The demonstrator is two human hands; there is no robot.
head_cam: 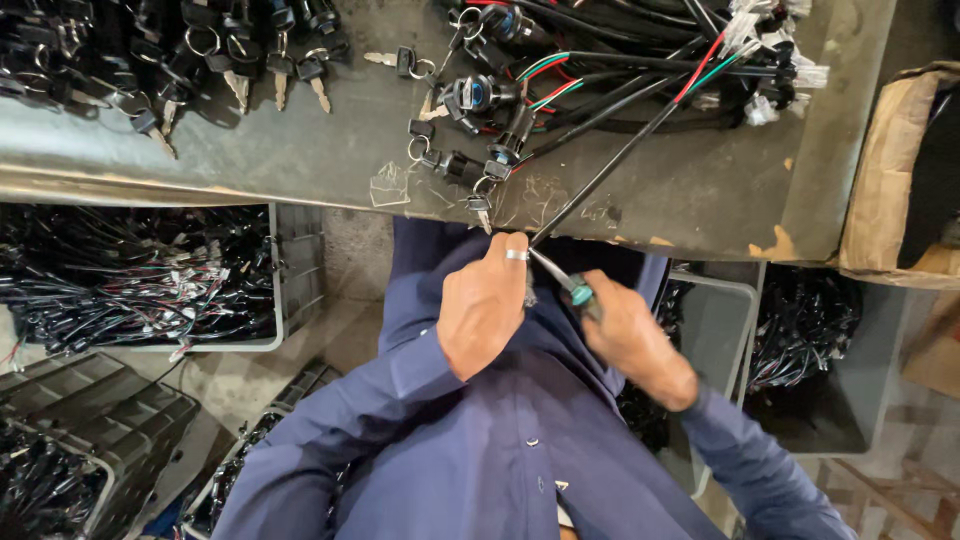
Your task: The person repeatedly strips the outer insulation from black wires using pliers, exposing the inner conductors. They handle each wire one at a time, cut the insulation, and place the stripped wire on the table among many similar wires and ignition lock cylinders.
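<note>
Black cable (pixel 610 165) pinched in left hand (pixel 483 305) below the bench edge (pixel 300 190); right hand (pixel 630 340) fisted around a green-handled screwdriver (pixel 572 290).

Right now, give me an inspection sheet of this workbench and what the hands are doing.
Surface: grey metal workbench, scratched, its paint chipped near the front edge.
Job's things: black cable running from the bench down to the left hand; screwdriver with a green-and-black handle in the right hand, its shaft pointing at the left hand.
Clutter: key switches with keys mid-bench; pile of black-headed keys at far left.
Grippers: both hands closed, left wearing a ring.
Cables: bundle of black harnesses with red, green and white wires and white connectors.
Surroundings: grey bins of wire harnesses below; cardboard box at right.
</note>
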